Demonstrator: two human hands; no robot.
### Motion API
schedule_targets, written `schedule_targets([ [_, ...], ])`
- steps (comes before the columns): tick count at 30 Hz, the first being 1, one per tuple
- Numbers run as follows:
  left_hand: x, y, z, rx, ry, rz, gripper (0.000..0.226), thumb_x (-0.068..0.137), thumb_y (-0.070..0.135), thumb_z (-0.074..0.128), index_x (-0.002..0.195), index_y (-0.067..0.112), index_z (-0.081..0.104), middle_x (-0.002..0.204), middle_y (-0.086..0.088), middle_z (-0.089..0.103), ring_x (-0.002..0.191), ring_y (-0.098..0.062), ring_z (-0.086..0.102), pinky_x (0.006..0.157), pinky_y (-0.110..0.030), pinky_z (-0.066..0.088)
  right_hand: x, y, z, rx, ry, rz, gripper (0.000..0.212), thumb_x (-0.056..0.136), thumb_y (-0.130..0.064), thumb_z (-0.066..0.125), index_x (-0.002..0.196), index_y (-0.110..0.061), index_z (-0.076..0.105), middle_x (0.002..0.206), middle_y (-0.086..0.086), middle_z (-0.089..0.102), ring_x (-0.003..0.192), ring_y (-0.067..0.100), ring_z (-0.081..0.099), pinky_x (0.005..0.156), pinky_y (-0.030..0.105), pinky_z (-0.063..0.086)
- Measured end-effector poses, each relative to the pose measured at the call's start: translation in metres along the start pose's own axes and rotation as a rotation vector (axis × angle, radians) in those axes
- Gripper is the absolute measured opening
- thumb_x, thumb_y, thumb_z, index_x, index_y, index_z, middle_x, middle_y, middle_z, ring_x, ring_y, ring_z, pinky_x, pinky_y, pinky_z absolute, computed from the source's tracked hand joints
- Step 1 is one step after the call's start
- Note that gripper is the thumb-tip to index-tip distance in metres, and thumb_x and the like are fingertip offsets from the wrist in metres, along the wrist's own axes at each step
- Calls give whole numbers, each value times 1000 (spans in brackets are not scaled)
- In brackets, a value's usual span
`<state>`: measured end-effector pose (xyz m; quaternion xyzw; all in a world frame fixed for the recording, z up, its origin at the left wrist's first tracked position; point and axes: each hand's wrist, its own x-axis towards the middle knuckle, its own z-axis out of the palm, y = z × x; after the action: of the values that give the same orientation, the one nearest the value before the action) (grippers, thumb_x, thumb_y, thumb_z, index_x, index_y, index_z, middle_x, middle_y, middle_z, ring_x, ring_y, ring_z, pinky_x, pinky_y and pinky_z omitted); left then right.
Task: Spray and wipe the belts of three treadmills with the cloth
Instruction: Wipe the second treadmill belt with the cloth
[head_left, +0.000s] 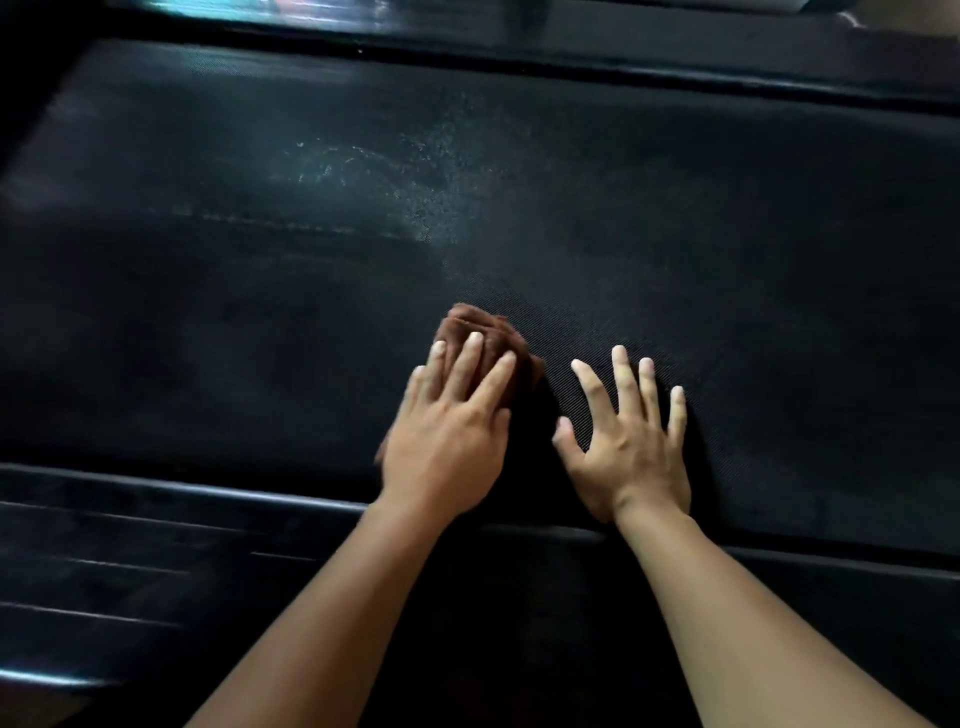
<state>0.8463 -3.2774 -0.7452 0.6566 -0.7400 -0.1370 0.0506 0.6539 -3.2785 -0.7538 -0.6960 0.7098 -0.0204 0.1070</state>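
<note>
Black textured treadmill belt (727, 249) shows pale spray specks (431, 202) at twelve o'clock from the bunched brown cloth (475, 327) pressed under the flat-fingered left hand (447, 447), with the right hand (626, 447) splayed at three o'clock.

We see a dark, finely woven treadmill belt (260, 322) running left to right, with pale speckled marks (faint, toward its far middle). Close to its near edge lies a bunched brown cloth (485, 330) under the left hand (447, 441). Just right of it, the right hand (628, 447) rests flat, fingers spread.
</note>
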Motion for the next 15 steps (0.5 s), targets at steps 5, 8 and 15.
schedule_targets([
  [5, 5, -76, -20, 19, 60, -220, 63, 94, 45, 39, 156, 33, 35, 167, -6, 21, 153, -37, 17, 125, -49, 18, 0, 1, 0, -2, 5, -8, 71, 85, -63, 21, 153, -42, 19, 167, 3, 1, 153, 27, -4, 121, 55, -3],
  [8, 43, -105, -38, -15, 69, -381, 60, 101, 41, 41, 159, 32, 27, 170, -5, 11, 156, -33, 5, 127, -41, 5, 0, 1, 1, 0, 3, -9, 71, 85, -62, 21, 153, -42, 19, 167, 2, 1, 153, 26, -5, 121, 55, -4],
  [15, 139, -46, -32, 60, 16, -206, 63, 100, 43, 35, 160, 33, 19, 170, -5, 6, 156, -32, -3, 127, -41, 3, 0, 1, 0, 2, -2, -3, 70, 85, -62, 21, 153, -43, 18, 167, 2, 1, 153, 26, -5, 121, 56, -3],
])
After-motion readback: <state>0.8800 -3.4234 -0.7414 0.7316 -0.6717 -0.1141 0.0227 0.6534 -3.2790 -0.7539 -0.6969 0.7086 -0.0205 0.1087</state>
